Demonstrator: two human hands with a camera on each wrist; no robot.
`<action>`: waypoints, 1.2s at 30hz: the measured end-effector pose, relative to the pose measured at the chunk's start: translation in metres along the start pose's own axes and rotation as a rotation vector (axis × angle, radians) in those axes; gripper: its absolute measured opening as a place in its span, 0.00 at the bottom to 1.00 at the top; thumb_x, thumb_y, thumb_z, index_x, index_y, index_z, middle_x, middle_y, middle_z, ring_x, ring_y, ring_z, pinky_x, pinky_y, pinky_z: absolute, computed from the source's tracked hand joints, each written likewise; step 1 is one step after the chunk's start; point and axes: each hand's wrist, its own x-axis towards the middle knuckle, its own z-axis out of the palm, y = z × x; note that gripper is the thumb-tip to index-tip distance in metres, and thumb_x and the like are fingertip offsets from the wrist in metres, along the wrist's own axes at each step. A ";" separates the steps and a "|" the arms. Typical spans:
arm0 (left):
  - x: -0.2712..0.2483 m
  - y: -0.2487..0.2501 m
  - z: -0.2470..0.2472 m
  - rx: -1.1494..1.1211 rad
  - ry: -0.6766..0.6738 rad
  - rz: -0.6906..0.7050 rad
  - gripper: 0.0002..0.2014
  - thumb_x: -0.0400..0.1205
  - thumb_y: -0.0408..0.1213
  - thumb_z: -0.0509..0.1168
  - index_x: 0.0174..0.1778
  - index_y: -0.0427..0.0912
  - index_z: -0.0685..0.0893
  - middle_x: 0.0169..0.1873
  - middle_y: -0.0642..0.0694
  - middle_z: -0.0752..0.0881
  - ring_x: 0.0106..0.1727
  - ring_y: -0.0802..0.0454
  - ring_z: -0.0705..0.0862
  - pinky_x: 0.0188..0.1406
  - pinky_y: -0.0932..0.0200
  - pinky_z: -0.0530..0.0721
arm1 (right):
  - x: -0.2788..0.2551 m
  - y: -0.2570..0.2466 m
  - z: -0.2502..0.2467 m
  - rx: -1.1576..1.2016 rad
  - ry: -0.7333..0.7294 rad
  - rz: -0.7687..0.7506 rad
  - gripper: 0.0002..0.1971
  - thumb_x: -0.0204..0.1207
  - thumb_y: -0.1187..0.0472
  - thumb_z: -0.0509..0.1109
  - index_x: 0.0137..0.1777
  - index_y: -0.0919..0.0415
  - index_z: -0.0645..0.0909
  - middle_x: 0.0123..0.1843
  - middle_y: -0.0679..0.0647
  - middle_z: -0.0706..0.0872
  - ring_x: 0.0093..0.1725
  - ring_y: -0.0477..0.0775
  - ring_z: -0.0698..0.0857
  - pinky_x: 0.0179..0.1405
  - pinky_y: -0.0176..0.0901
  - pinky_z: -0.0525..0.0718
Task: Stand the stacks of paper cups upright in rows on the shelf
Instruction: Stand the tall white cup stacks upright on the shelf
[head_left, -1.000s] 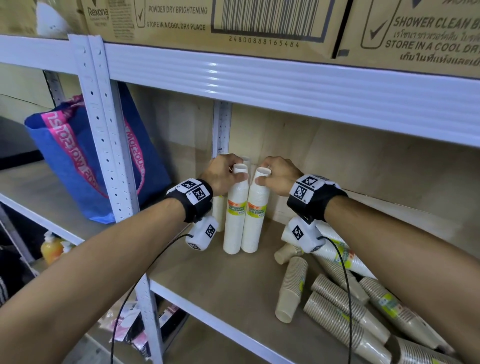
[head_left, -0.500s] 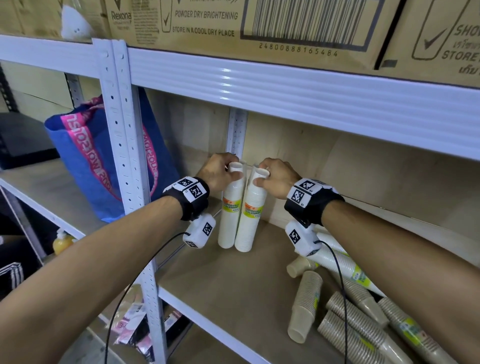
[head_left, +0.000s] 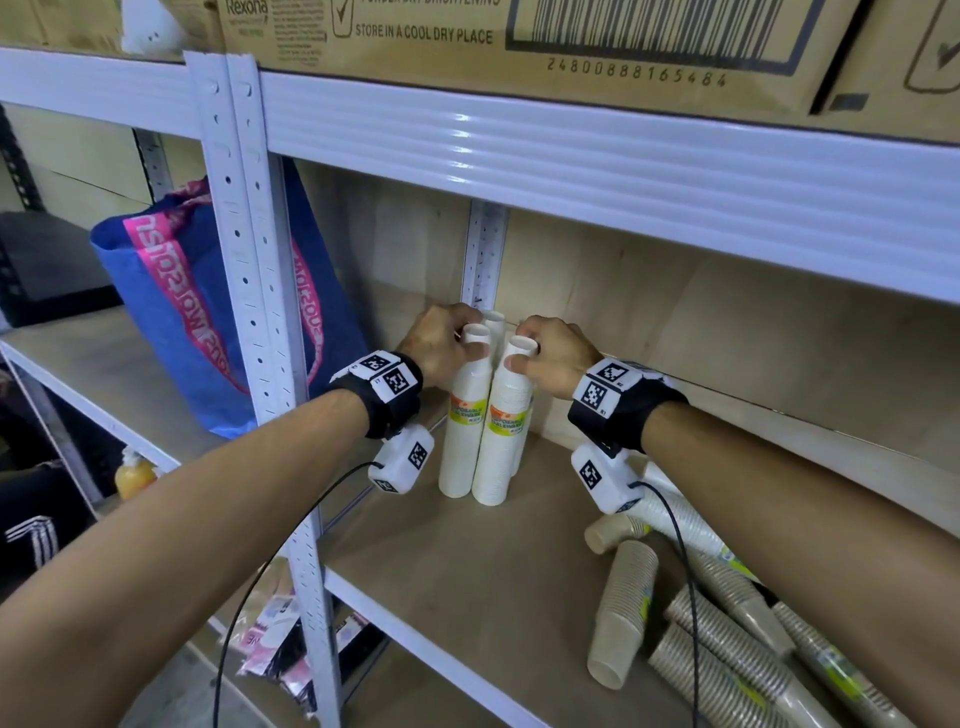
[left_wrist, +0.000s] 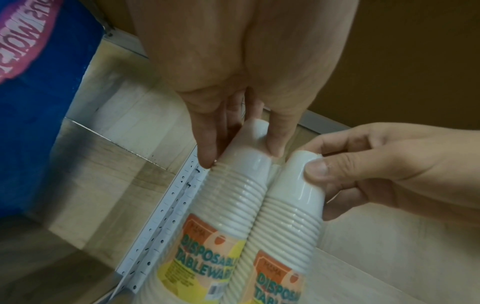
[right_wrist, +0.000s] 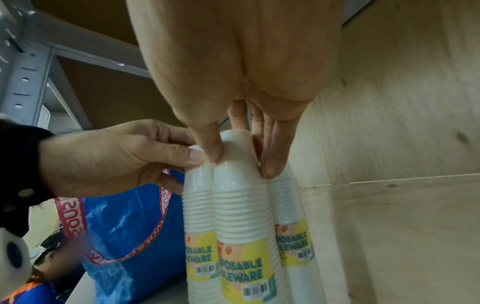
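Since a second ago: both white stacks pushed deeper toward the shelf's rear corner, hands unchanged on their tops. Left hand (head_left: 441, 345): fingers and thumb pinching the top of the left white cup stack (head_left: 464, 431). Right hand (head_left: 553, 356): thumb and fingers gripping the top of the right white cup stack (head_left: 503, 441). Both stacks upright, touching side by side, bases on the shelf (head_left: 467, 561) board. Third white stack (right_wrist: 293, 236): upright just behind them. Brown cup stacks (head_left: 623, 613): lying on their sides at the shelf's right. Blue bag (head_left: 171, 322): next bay, left.
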 end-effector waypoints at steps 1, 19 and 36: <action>0.001 0.001 -0.001 -0.012 -0.003 -0.012 0.10 0.77 0.29 0.73 0.52 0.42 0.85 0.49 0.48 0.87 0.53 0.47 0.85 0.61 0.48 0.85 | 0.000 -0.001 -0.001 0.002 0.003 0.000 0.14 0.73 0.54 0.74 0.57 0.56 0.80 0.52 0.54 0.86 0.51 0.58 0.85 0.45 0.44 0.79; 0.021 0.097 0.012 0.020 0.000 0.120 0.24 0.75 0.42 0.77 0.68 0.46 0.83 0.53 0.47 0.85 0.55 0.48 0.86 0.57 0.56 0.86 | -0.052 0.061 -0.099 -0.124 0.030 0.185 0.25 0.74 0.47 0.76 0.68 0.54 0.78 0.65 0.53 0.83 0.62 0.54 0.82 0.56 0.40 0.76; -0.004 0.124 0.196 0.246 -0.601 0.232 0.27 0.74 0.49 0.77 0.70 0.50 0.81 0.59 0.50 0.82 0.59 0.52 0.82 0.60 0.57 0.81 | -0.176 0.228 -0.135 -0.173 -0.136 0.572 0.27 0.70 0.47 0.79 0.68 0.50 0.77 0.56 0.50 0.85 0.57 0.51 0.83 0.58 0.43 0.79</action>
